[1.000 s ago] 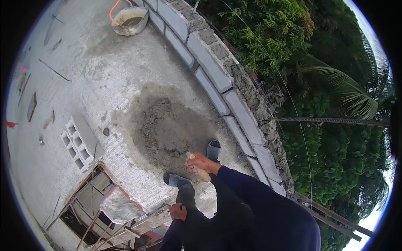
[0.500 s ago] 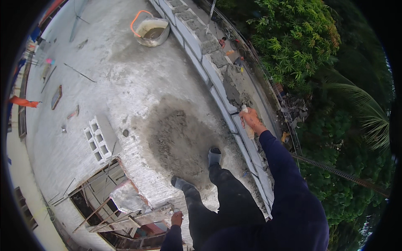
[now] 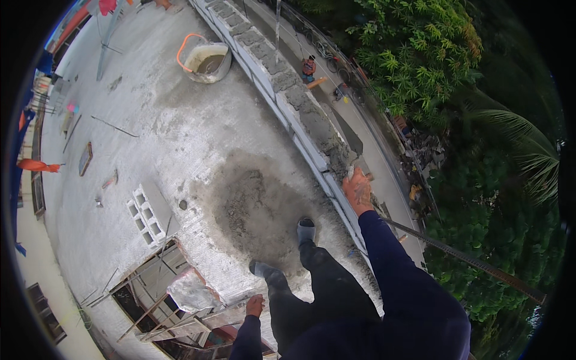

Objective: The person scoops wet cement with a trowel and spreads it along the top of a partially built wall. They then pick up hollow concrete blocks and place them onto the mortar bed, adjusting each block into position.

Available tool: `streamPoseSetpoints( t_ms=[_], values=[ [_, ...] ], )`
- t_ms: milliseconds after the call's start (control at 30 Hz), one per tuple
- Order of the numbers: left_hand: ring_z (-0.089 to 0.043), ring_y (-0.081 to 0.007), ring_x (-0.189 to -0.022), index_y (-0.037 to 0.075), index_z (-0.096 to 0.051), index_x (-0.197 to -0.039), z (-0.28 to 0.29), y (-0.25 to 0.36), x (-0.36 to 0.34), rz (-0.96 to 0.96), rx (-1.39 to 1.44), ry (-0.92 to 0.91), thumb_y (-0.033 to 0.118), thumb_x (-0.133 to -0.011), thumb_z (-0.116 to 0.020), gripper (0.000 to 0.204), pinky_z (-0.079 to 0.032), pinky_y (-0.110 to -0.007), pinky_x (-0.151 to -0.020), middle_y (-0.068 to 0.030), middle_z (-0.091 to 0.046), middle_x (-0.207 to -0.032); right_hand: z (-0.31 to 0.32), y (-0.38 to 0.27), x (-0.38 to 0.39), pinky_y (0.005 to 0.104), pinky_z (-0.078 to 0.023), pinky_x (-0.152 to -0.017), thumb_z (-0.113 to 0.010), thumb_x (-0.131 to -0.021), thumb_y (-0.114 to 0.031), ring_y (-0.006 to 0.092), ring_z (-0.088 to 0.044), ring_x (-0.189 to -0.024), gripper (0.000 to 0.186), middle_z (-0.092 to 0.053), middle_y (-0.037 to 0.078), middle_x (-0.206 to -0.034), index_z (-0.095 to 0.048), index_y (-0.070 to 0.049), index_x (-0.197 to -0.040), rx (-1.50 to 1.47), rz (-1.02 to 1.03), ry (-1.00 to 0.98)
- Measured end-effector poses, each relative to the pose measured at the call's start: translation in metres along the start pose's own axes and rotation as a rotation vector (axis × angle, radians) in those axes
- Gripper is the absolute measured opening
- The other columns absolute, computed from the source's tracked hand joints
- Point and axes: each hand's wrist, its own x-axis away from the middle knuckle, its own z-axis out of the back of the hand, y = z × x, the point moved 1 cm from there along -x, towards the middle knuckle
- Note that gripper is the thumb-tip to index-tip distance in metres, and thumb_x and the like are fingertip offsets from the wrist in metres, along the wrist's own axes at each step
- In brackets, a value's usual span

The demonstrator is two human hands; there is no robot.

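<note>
At the top of the grey block wall (image 3: 306, 157), my right hand (image 3: 358, 191) is closed around the pale handle of what looks like a trowel (image 3: 348, 133). Its dark grey, pointed blade reaches ahead of the hand, along the wall's outer side. Wet mortar (image 3: 318, 129) coats the top course of blocks just beyond my fingers. My left hand (image 3: 255, 305) hangs low by my left leg, fingers curled in, and nothing shows in it. Both my feet stand at the near side of a round patch of wet mortar (image 3: 252, 201) on the concrete floor.
A tub (image 3: 223, 71) with an orange rim piece holds grey mix by the wall. Hollow blocks (image 3: 157, 210) lie left of the patch, above a framed floor opening (image 3: 141, 300) crossed by planks. Beyond the wall a road drops below, with a person (image 3: 309, 68). A ribbed bar (image 3: 468, 255) slants at right.
My right hand has shifted slightly down and turned, and the blade now shows further past the wall. My left hand has lifted a little. The view has tilted, showing more of the far end.
</note>
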Motion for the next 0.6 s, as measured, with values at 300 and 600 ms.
streamPoseSetpoints(
  t_ms=[300,600],
  values=[
    [-0.060,-0.0146,-0.062,0.004,-0.057,-0.108,0.000,0.020,-0.003,0.040,0.044,-0.036,0.031,-0.086,-0.055,0.034,-0.046,-0.027,-0.054,-0.0060,-0.062,-0.087,-0.056,-0.043,0.017,0.0457,-0.048,-0.073,-0.061,-0.077,-0.019,0.0390,-0.061,-0.081,0.039,-0.062,0.023,-0.083,-0.048,0.001,-0.107,-0.200,-0.097,-0.144],
    [-0.058,-0.0112,-0.073,0.006,-0.059,-0.110,-0.002,0.075,0.041,-0.013,-0.081,-0.067,0.031,-0.089,-0.051,0.034,-0.044,-0.024,-0.063,-0.0020,-0.063,-0.090,-0.152,-0.075,0.038,0.0405,-0.050,-0.069,-0.063,-0.078,-0.019,0.0341,-0.063,-0.078,0.037,-0.063,0.021,-0.081,-0.050,0.003,-0.105,-0.562,-0.454,-0.009]
  ],
)
